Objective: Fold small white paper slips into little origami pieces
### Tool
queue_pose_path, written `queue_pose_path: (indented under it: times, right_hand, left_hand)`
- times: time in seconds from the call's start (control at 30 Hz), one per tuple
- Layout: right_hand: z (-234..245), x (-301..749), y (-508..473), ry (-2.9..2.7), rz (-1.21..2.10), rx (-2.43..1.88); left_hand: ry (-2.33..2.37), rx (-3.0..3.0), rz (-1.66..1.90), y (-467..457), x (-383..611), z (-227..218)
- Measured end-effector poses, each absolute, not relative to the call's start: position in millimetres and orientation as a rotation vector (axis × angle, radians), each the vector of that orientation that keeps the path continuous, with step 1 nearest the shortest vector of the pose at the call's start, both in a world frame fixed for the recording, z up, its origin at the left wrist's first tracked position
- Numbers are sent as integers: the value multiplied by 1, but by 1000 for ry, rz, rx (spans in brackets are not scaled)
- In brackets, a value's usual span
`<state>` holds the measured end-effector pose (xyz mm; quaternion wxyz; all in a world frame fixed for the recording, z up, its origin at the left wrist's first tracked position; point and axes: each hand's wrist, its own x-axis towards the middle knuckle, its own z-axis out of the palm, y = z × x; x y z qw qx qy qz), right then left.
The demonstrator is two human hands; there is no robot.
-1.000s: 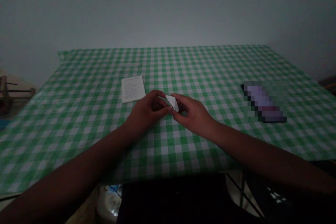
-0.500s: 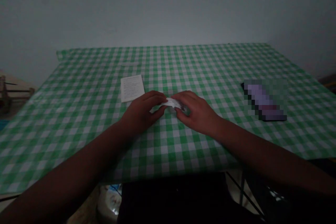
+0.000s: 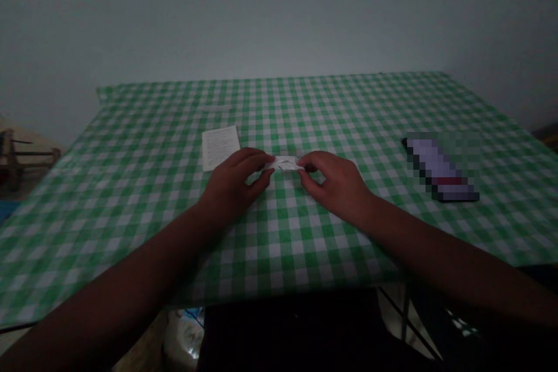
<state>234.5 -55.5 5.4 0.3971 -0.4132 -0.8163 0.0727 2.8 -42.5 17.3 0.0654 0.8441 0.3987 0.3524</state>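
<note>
Near the middle of the green-and-white gingham tablecloth (image 3: 279,232), a narrow folded strip of white paper (image 3: 284,164) lies level between the two hands, pinched at both ends. The left hand (image 3: 231,183) comes in from the lower left, its fingers curled together and closed narrow on the strip's left end; the right hand (image 3: 335,183) mirrors it from the lower right, thumb and fingers closed just as narrowly on the other end. Whether the strip touches the cloth beneath it is hard to tell in this dim light. Just beyond the left hand, a small rectangular white sheet with lines of printed text (image 3: 220,148) lies flat on the cloth. Well over toward the table's right edge sits a flat dark oblong object (image 3: 440,168) — pixelated past recognition. Below the near edge, a white plastic bag (image 3: 183,337) sits on the floor, and farther right stands a thin dark metal table leg (image 3: 405,314). Off the far left corner is a low brown wooden frame (image 3: 13,154), and a plain pale wall (image 3: 279,11) rises behind the far edge.
</note>
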Motion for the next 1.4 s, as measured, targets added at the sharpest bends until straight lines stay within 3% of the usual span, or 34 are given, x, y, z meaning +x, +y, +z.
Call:
queue_pose_path:
  times: [1.03,1.4]
  right_hand:
    - [7,225,-64,-1917,180,-1038]
    - [15,227,-62,-2004,-125,-858]
  left_hand:
    - [1312,2415,1141,-56,11,19]
    - [1232,2429,1256,-63,15,22]
